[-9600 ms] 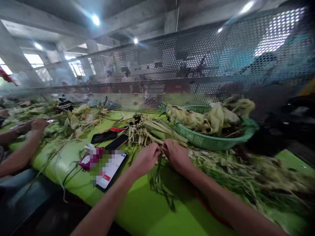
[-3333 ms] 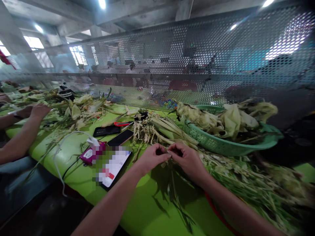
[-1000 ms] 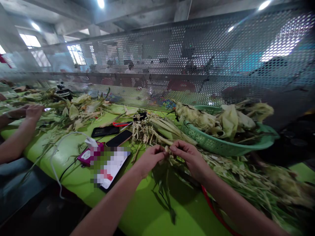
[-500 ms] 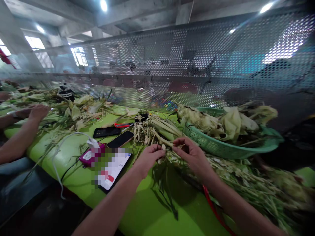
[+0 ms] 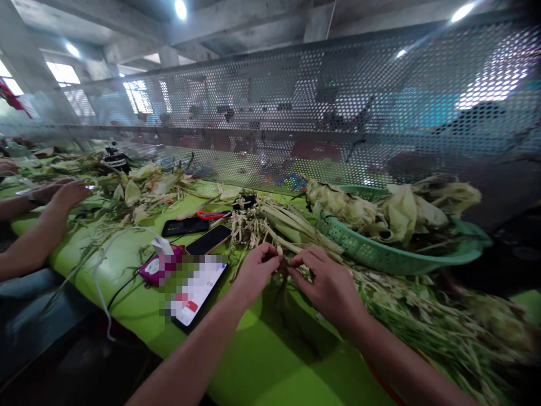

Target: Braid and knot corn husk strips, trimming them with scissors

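Observation:
My left hand (image 5: pixel 258 273) is closed, thumb and forefinger pinched at the pale tip of a strip of plant husk (image 5: pixel 284 299). The strip hangs down below my fingers, its lower end blurred and in shadow. Close on the right, my right hand (image 5: pixel 332 282) has its thumb and fingertips drawn together on the same strip. Just behind both hands lies a bundle of dried husk stalks (image 5: pixel 291 220) with knotted, curled ends. The exact spot between my fingertips is partly hidden.
A green plastic basket (image 5: pixel 380 256) with pale husks stands at the right. Shredded leaves (image 5: pixel 422 316) lie before it. Left are a lit phone (image 5: pixel 198 299), a dark phone (image 5: pixel 209 239), a purple power strip (image 5: pixel 158 268) and a co-worker's hands (image 5: pixel 70 194). A perforated metal screen (image 5: pixel 270 107) stands behind.
My right hand has moved left and slightly down, nearer my left hand. The hanging strip has swung and is now more blurred. My left hand has stayed almost in place.

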`<state>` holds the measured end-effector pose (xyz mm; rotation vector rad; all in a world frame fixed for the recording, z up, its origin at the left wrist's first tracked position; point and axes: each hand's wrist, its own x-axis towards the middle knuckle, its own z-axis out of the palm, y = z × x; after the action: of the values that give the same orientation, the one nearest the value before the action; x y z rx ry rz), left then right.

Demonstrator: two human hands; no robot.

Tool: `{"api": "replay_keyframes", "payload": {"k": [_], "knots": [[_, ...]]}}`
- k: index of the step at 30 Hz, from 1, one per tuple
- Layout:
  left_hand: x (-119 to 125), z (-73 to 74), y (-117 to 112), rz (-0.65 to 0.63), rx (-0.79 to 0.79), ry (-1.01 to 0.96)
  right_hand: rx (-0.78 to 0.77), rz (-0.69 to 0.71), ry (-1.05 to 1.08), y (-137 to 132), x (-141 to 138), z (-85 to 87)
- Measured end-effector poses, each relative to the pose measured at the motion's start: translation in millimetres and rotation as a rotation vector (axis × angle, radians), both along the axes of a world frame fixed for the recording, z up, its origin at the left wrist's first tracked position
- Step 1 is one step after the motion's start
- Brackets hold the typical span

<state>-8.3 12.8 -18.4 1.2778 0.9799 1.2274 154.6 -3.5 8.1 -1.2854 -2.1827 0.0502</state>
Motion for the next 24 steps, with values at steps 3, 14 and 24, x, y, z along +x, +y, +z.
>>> {"api": "replay_keyframes", "payload": {"k": [3, 14, 24], "knots": [[0, 1.2, -1, -0.015, 0.010, 0.010, -0.029, 0.012, -0.009, 0, -1, -1.8], [2, 1.2, -3, 0.036, 0.078, 0.145, -0.195, 0.120, 0.154, -2, -7, 1.1], [-3, 5.6, 0, -0.044, 0.028, 0.067, -0.703, 0.172, 0.726, 16, 5, -5.9]]}}
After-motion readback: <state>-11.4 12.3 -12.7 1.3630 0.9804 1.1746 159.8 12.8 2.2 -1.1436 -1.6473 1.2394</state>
